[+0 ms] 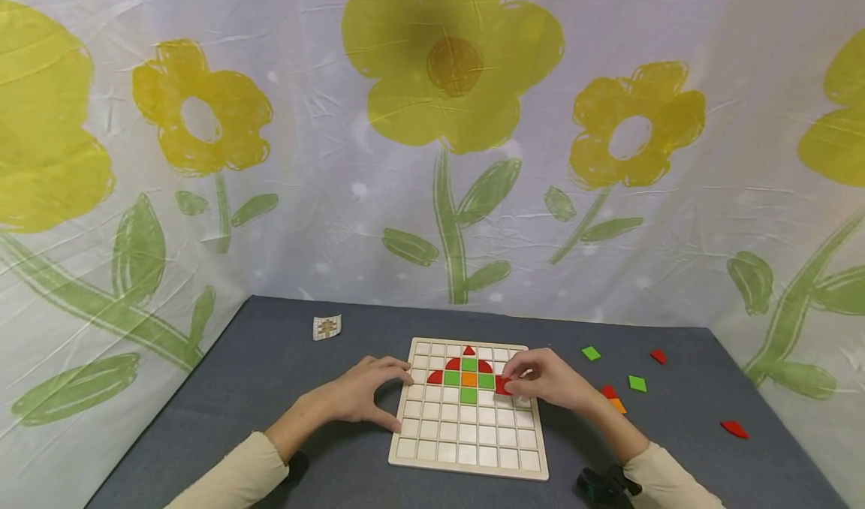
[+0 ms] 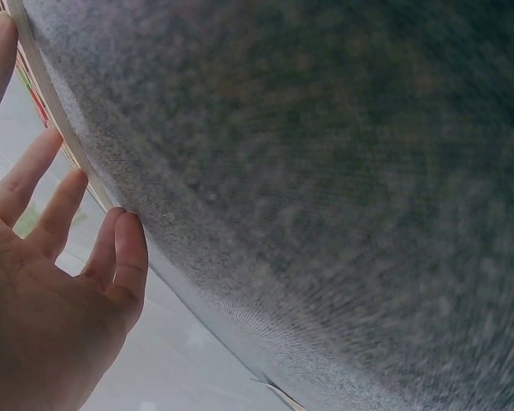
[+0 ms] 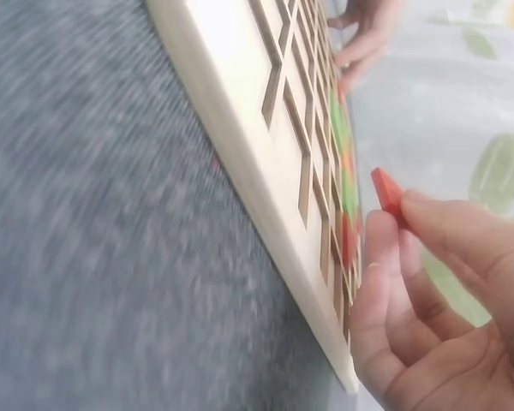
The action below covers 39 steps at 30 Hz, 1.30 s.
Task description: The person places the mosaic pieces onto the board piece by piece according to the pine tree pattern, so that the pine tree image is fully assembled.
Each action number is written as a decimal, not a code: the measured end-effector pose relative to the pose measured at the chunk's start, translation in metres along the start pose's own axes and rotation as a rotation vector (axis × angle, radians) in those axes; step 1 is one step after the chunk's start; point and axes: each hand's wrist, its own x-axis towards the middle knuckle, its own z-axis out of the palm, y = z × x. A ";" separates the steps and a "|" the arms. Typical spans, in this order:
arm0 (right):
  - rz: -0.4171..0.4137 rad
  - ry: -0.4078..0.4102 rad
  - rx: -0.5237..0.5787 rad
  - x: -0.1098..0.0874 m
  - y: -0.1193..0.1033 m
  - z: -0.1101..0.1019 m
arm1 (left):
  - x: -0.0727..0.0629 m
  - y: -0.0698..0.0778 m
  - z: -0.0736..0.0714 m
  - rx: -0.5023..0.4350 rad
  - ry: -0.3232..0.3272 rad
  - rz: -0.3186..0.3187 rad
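Observation:
A pale wooden grid board (image 1: 466, 466) lies on the dark table. My left hand (image 1: 357, 393) steadies its left edge, thumb and fingers spread; the left wrist view shows fingertips (image 2: 75, 184) right at the rim. My right hand (image 1: 549, 377) pinches a small red tile (image 3: 385, 190) between thumb and finger, over the board's right side. Set in the upper cells are a red triangle (image 1: 469, 350), an orange square (image 1: 469, 379) with green squares (image 1: 468, 396) around it, and red curved-edged tiles (image 1: 435, 377) at the sides. The pinched tile's full shape is partly hidden by my fingers.
Right of the board lie loose green squares (image 1: 637, 384), a red curved-edged tile (image 1: 734, 429), another red piece (image 1: 658, 356) and an orange tile (image 1: 618, 405) beside a red one. A small patterned card (image 1: 327, 327) is at the back left. A flowered curtain (image 1: 324, 216) hangs behind the table.

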 end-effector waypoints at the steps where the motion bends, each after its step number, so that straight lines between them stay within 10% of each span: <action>1: 0.003 -0.003 0.002 0.002 0.000 0.001 | 0.000 0.000 0.000 0.000 0.000 -0.001; 39: 0.001 -0.102 -0.110 0.066 -0.024 0.055 | -0.001 0.002 -0.001 -0.005 -0.006 -0.004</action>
